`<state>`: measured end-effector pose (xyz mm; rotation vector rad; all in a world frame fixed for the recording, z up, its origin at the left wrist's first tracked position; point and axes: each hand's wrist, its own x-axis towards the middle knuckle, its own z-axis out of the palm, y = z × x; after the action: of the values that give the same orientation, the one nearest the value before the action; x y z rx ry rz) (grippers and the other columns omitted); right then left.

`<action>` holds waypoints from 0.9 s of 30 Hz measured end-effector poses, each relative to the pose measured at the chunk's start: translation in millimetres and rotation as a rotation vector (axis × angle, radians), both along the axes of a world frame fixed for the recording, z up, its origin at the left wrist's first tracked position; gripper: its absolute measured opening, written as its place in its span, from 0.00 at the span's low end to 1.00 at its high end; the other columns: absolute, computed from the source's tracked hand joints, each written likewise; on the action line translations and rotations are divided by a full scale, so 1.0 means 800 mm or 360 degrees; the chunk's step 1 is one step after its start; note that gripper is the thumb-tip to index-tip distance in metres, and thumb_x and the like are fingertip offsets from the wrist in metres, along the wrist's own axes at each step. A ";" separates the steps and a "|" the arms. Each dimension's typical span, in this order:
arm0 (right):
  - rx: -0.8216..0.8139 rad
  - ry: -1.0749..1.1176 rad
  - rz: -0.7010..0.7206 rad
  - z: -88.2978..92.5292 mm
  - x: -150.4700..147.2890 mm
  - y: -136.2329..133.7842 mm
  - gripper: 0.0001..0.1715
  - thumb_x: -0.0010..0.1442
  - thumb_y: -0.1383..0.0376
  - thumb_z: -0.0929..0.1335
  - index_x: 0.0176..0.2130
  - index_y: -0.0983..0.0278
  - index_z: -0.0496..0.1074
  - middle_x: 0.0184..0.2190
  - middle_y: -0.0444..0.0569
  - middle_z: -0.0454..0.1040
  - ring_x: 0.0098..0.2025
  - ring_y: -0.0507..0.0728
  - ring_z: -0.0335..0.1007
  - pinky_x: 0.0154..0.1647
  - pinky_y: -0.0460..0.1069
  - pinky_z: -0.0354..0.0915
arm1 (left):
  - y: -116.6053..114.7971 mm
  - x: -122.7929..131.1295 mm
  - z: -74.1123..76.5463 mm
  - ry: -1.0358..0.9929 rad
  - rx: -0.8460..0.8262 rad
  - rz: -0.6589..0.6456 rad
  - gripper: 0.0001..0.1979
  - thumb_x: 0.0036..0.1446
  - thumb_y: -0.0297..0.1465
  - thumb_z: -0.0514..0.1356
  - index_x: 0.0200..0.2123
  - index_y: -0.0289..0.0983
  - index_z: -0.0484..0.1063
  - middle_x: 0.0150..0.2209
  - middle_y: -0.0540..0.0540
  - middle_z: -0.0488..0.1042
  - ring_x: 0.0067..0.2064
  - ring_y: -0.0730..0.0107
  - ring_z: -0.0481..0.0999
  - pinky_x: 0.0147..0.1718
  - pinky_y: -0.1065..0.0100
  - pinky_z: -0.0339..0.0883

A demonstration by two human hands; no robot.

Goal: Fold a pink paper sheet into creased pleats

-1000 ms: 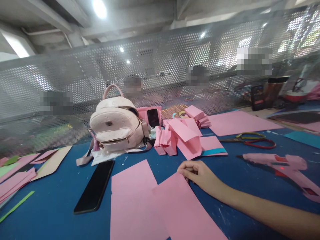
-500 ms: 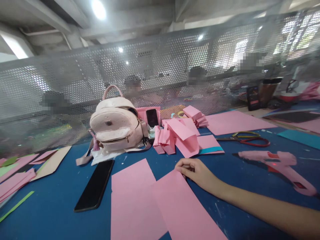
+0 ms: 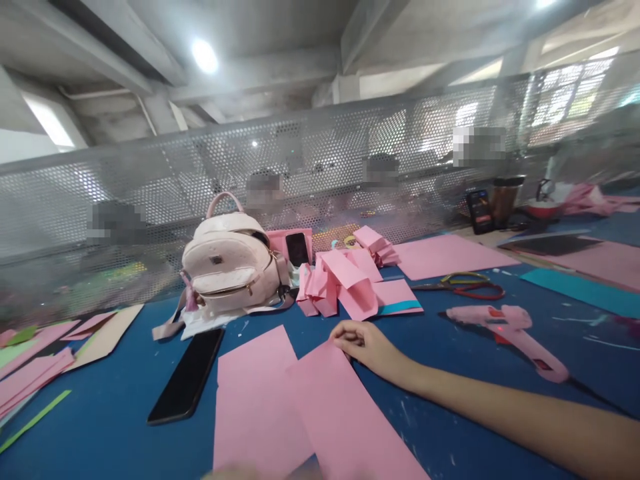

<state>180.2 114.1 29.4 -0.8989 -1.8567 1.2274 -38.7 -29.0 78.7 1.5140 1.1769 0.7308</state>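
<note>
My right hand (image 3: 365, 345) pinches the top corner of a pink paper sheet (image 3: 345, 407) between thumb and fingers. Beneath that sheet's left side lies another pink paper sheet (image 3: 255, 393), flat on the blue table (image 3: 185, 443). At the bottom edge of the view a blurred bit of my left hand (image 3: 233, 473) shows over the lower paper; its fingers cannot be made out. Right of my right hand rests a pink glue gun (image 3: 510, 327) with a small red light. Scissors (image 3: 465, 287) with red and yellow-green handles lie behind it.
A black phone (image 3: 187, 377) lies left of the papers, below a pale pink backpack (image 3: 233, 263). Folded pink paper pieces (image 3: 345, 280) are heaped behind my hand. Paper scraps (image 3: 30, 373) cover the left side. A perforated metal screen (image 3: 310, 153) stands behind, with people beyond it.
The view has tilted up and turned slightly right. My right hand keeps its pinch on the pink sheet. A blurred bit of my left hand has appeared at the bottom edge.
</note>
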 end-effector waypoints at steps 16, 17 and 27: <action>-0.0182 0.0110 0.0130 -0.011 0.010 0.004 0.16 0.51 0.62 0.67 0.41 0.64 0.68 0.25 0.38 0.71 0.17 0.48 0.67 0.17 0.43 0.61 | 0.079 0.042 -0.047 0.1040 0.0996 0.0112 0.24 0.57 0.20 0.59 0.57 0.39 0.71 0.56 0.40 0.75 0.58 0.53 0.73 0.66 0.43 0.46; -0.0183 0.0112 0.0127 -0.012 0.010 0.004 0.16 0.51 0.62 0.68 0.41 0.64 0.69 0.26 0.38 0.71 0.17 0.48 0.67 0.17 0.43 0.61 | 0.079 0.044 -0.048 0.1071 0.1010 0.0113 0.24 0.57 0.19 0.58 0.57 0.38 0.71 0.56 0.40 0.75 0.57 0.54 0.74 0.66 0.43 0.46; -0.0169 0.0115 0.0120 -0.016 0.010 0.004 0.15 0.54 0.59 0.70 0.40 0.63 0.69 0.28 0.41 0.73 0.17 0.48 0.69 0.16 0.43 0.63 | 0.072 0.042 -0.052 0.1125 0.1085 0.0070 0.30 0.56 0.17 0.57 0.61 0.40 0.67 0.64 0.43 0.67 0.64 0.54 0.66 0.67 0.41 0.43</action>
<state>188.4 117.4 16.4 -0.8364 -1.7965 1.3979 -5.3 28.7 37.1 2.4531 1.5637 0.6764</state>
